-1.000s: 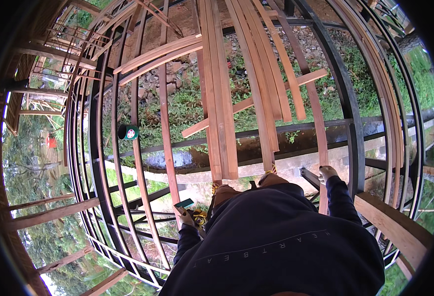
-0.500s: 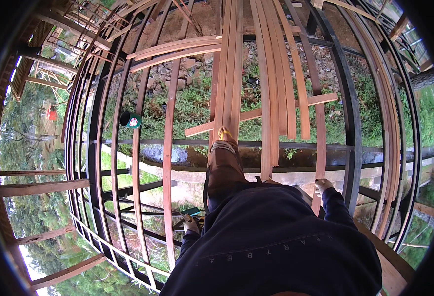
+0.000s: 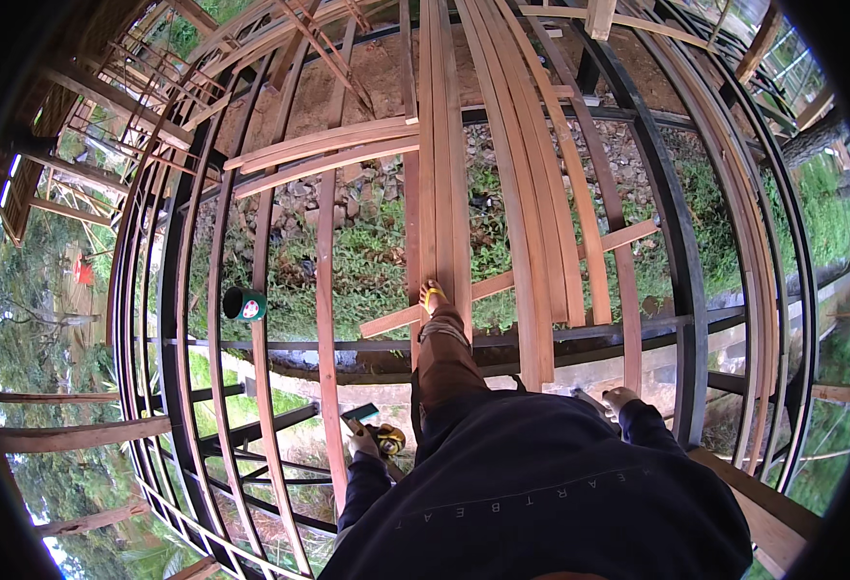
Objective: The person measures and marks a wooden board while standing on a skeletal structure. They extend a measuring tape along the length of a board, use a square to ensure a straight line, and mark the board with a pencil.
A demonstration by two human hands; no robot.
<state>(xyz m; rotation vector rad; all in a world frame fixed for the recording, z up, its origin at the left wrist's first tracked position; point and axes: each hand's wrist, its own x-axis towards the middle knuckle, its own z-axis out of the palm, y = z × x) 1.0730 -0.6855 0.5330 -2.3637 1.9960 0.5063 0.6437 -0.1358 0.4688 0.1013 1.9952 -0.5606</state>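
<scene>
I stand on a raised frame of dark steel bars laid with long wooden slats. My left hand is at my side, closed around a yellow and black tool with a dark teal part sticking up. My right hand is low at my right side, next to a grey metal piece; whether it grips that piece is unclear. My leg in brown trousers reaches forward, the foot in a yellow sandal resting on the slats.
A green can sits on a slat at the left. Short cross slats lie over the long ones. Grass, stones and bare earth show far below through wide gaps. A wooden plank lies at the lower right.
My leg has stepped forward onto the slats, the foot further out than before. The view has tilted so more of the far frame shows. Both hands stay low at my sides.
</scene>
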